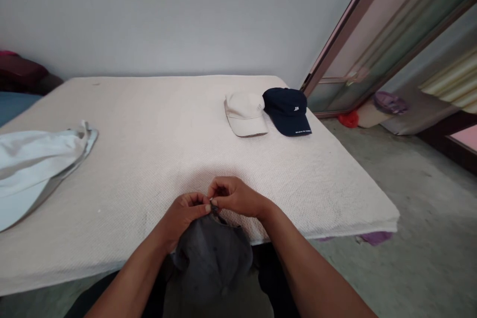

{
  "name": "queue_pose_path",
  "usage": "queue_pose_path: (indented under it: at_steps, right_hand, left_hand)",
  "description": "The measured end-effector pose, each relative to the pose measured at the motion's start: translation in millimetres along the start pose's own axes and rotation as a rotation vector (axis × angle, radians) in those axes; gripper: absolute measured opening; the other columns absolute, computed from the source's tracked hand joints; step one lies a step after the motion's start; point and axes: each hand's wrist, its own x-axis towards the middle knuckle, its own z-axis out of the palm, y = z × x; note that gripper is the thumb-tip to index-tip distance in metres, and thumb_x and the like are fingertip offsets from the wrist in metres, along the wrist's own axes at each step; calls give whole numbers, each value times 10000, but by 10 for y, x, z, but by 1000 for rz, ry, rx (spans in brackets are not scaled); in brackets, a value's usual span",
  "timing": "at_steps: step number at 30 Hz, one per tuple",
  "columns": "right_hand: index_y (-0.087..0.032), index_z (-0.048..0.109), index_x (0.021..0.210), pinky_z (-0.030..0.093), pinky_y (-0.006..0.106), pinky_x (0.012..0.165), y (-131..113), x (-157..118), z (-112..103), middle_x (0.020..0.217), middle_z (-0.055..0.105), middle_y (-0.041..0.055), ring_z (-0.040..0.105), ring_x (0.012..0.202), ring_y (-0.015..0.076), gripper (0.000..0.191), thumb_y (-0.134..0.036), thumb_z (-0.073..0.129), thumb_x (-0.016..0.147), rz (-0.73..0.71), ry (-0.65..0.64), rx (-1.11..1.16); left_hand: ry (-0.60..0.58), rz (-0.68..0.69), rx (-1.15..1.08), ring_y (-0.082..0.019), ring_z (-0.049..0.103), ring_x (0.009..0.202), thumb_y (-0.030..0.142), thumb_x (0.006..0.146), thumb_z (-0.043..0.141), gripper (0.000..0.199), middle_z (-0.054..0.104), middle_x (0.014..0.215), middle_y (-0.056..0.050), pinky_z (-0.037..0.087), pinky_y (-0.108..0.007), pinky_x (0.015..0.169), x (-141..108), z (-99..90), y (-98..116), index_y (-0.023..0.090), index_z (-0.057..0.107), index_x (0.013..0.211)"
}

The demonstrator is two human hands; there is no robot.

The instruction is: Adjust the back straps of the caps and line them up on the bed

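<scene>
A dark grey cap (214, 253) hangs at the front edge of the covered table, its crown toward me. My left hand (190, 208) pinches the cap's far edge near its strap between thumb and fingers. Right beside it, my right hand (234, 196) is closed in a pinch on the same strap, the two thumbs almost touching. A small pale bit shows between the fingertips, too small to name. The cap's brim cannot be made out clearly.
A cream cap (246, 114) and a navy cap (286, 109) sit side by side toward the back right. Pale caps (40, 159) lie at the left. The white textured cover (149, 124) reaches the wall. On the floor at right stands a bin (372, 112).
</scene>
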Motion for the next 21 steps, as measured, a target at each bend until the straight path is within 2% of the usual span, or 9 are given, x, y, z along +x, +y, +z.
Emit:
queue_pose_path:
  at_steps: [10, 21]
  right_hand:
    - [-160, 586, 808, 452, 237, 588, 44, 13, -2, 699, 587, -15, 542, 608, 89, 83, -146, 617, 731, 2, 30, -6]
    - [-146, 572, 785, 459, 254, 602, -7, 27, 49, 683, 594, -13, 556, 609, 96, 133, -206, 665, 712, -10, 43, 220]
  left_hand:
    - [32, -6, -3, -102, 512, 491, 214, 663, 684, 108, 616, 605, 6, 360, -219, 504, 43, 34, -39, 160, 607, 716]
    - [-63, 6, -139, -117, 540, 538, 198, 656, 652, 79, 647, 672, -32, 400, -229, 540, -9, 37, 39, 149, 595, 677]
